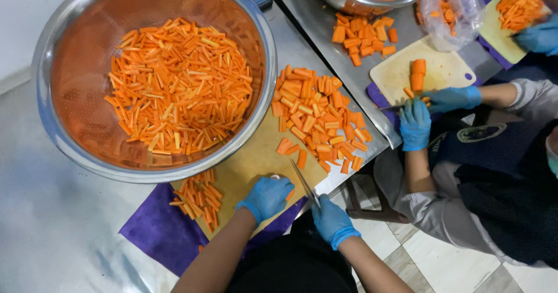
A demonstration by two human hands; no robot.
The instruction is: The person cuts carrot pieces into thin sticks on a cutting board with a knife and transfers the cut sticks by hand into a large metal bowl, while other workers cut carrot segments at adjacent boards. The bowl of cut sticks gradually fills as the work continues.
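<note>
Left hand (266,196) clamped on carrot piece (289,194) to steady it, right hand (331,218) gripping knife (304,182) over cutting board (250,165).

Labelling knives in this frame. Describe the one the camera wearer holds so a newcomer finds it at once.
Start at the big steel bowl of carrot sticks. Below its rim lies a tan cutting board on a purple cloth. The knife stands at the board's near edge, between the blue-gloved left hand and the right hand gripping it; the other knife belongs to a co-worker at a paler board.
</note>
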